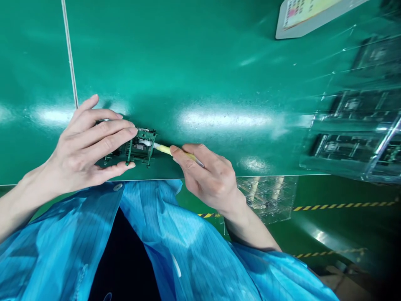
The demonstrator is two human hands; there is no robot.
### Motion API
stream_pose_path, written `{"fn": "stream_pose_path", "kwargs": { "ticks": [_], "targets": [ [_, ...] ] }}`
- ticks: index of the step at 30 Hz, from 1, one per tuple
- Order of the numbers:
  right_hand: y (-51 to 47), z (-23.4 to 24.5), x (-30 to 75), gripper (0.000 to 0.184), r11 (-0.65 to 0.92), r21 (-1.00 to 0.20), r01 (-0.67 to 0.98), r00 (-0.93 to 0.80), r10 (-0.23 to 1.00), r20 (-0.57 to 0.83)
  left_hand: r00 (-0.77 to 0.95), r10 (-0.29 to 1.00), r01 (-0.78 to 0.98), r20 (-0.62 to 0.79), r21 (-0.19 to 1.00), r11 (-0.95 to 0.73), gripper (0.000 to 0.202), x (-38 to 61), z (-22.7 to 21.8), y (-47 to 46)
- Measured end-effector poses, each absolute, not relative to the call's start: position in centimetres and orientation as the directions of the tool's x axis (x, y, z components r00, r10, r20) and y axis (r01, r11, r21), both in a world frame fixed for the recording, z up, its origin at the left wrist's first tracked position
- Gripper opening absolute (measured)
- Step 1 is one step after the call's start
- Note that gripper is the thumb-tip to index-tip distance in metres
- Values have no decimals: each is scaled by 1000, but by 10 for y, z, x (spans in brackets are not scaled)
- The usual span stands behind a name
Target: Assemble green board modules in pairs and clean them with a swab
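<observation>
A small green circuit board assembly [140, 146] rests on the green table near its front edge. My left hand [89, 144] steadies it from the left, fingers along the far side and thumb along the near side; the board's left part is hidden beneath them. In my right hand [208, 171], a slim yellow-handled brush [163, 149] is pinched between thumb and fingers. Its whitish tip reaches in among the board's components from the right.
Clear plastic trays [316, 125] holding several circuit boards stand on the table's right side. A grey holder with a printed sheet [300, 16] lies at the far right. Below the table edge is another clear tray [269, 198]. A pale seam [70, 58] crosses the tabletop at left.
</observation>
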State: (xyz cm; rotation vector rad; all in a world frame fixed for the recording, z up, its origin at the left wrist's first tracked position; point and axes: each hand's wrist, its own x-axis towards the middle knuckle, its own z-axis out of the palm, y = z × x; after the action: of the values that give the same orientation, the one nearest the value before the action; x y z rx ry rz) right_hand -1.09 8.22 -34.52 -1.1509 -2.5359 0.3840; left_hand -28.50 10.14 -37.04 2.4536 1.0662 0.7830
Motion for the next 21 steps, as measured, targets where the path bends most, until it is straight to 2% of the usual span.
{"fn": "stream_pose_path", "kwargs": {
  "ticks": [3, 8, 14, 21],
  "targets": [
    [83, -346, -13, 30, 642, -366, 674, -621, 761, 191, 566, 762, 567, 314, 523, -636, 42, -286, -370, 101],
    [82, -346, -13, 29, 652, -348, 674, -627, 753, 197, 562, 752, 547, 343, 528, -650, 45, -285, -371, 101],
    [76, -335, -14, 26, 658, -241, 714, -621, 753, 218, 577, 746, 536, 332, 535, -653, 43, -283, -370, 101],
    [73, -330, -15, 22, 675, -178, 716, -639, 736, 223, 560, 756, 535, 339, 549, -642, 43, -283, -375, 102]
  ]
}}
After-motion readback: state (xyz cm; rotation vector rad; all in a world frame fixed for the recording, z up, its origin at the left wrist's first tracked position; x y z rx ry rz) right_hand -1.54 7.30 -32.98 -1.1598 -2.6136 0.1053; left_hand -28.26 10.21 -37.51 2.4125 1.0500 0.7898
